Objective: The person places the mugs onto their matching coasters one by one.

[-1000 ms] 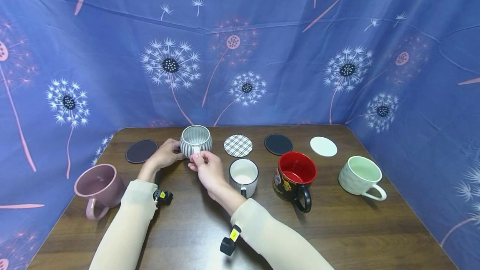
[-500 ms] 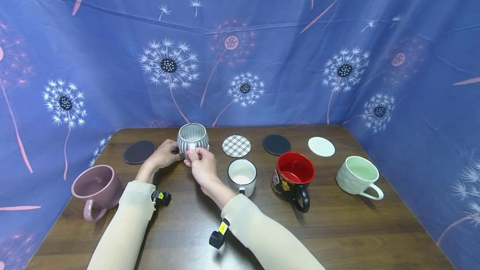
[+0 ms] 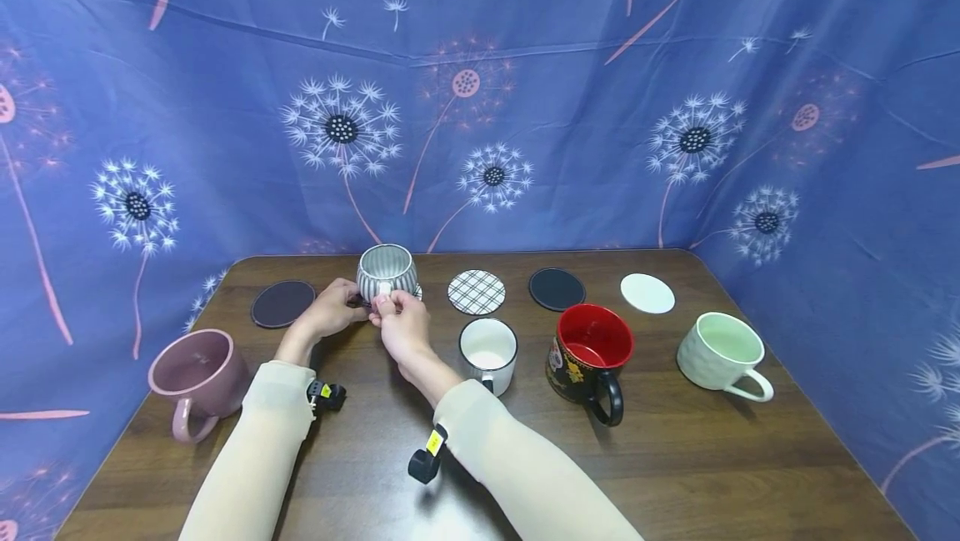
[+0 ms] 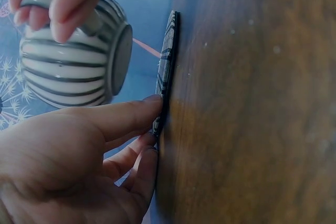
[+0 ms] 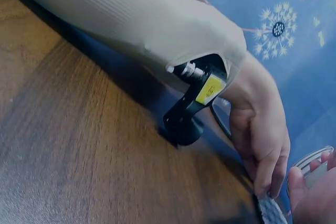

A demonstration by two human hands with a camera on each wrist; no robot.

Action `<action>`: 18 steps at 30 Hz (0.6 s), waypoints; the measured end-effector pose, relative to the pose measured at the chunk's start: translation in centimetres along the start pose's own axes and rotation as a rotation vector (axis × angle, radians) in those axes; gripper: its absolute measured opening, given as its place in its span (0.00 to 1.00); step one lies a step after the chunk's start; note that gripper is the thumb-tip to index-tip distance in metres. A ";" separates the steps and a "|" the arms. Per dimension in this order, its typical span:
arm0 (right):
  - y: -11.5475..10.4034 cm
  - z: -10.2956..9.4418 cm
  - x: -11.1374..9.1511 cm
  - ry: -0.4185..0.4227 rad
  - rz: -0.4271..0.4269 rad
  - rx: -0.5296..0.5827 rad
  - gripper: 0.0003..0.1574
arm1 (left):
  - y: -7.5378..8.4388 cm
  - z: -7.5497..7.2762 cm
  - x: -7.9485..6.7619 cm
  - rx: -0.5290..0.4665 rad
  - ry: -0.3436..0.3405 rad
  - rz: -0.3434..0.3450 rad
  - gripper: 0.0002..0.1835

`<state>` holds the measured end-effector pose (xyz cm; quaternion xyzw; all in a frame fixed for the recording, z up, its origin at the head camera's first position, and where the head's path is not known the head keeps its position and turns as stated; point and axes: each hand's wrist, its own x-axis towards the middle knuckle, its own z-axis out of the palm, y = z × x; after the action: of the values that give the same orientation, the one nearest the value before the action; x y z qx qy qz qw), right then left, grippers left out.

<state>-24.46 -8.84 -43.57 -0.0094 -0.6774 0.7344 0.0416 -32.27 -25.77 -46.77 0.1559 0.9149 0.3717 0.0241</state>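
Observation:
A grey-and-white striped mug (image 3: 396, 279) is held by its handle between the thumb and fingers of my right hand (image 3: 406, 333). In the left wrist view the mug (image 4: 68, 74) hangs slightly tilted, a small gap between its base and a plaid coaster (image 4: 167, 51). My left hand (image 3: 330, 312) reaches in from the left and pinches that coaster's near edge, with its fingertips (image 4: 152, 103) at the rim. From above, the mug hides most of the coaster, and only a sliver shows on the right. The right wrist view shows the left hand (image 5: 265, 135) at the coaster.
Along the back lie a dark coaster (image 3: 283, 303), another plaid one (image 3: 476, 292), a black one (image 3: 557, 288) and a white one (image 3: 647, 293). In front stand a purple mug (image 3: 198, 374), a white mug (image 3: 487, 353), a black-and-red mug (image 3: 573, 370) and a green mug (image 3: 716, 358).
My right hand has carried the striped mug a little to the left and farther back, over the coaster. The left hand has stayed at the coaster's edge.

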 end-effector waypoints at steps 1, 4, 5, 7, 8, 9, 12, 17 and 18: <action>0.1 0.0 0.1 0.002 -0.003 -0.006 0.11 | 0.0 0.0 0.0 0.000 -0.002 -0.002 0.15; 0.5 0.0 0.5 0.008 -0.008 -0.021 0.11 | 0.0 0.1 0.1 -0.007 -0.006 -0.005 0.16; 0.6 0.0 0.5 0.010 -0.009 -0.027 0.11 | 0.0 0.1 0.1 -0.010 -0.008 -0.005 0.18; 0.8 0.1 0.7 0.012 -0.008 -0.031 0.11 | -0.1 0.1 0.1 -0.017 -0.011 -0.009 0.19; 0.9 0.2 0.8 0.014 -0.010 -0.036 0.11 | -0.2 0.1 0.1 -0.021 -0.007 -0.009 0.18; 0.9 0.3 0.8 0.016 -0.010 -0.038 0.11 | -0.2 0.1 0.1 -0.020 -0.004 -0.009 0.17; 1.1 0.5 1.0 0.023 -0.015 -0.049 0.12 | -0.2 0.0 0.2 -0.018 0.002 0.000 0.15; 1.4 0.7 1.1 0.035 -0.014 -0.051 0.11 | -0.1 0.0 0.1 -0.016 -0.004 0.003 0.19; 1.5 0.7 1.2 0.038 -0.012 -0.056 0.11 | -0.1 0.0 0.2 -0.019 -0.005 0.004 0.19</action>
<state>-25.77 -9.56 -45.00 -0.0202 -0.6968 0.7146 0.0585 -32.47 -25.76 -46.87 0.1582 0.9110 0.3800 0.0272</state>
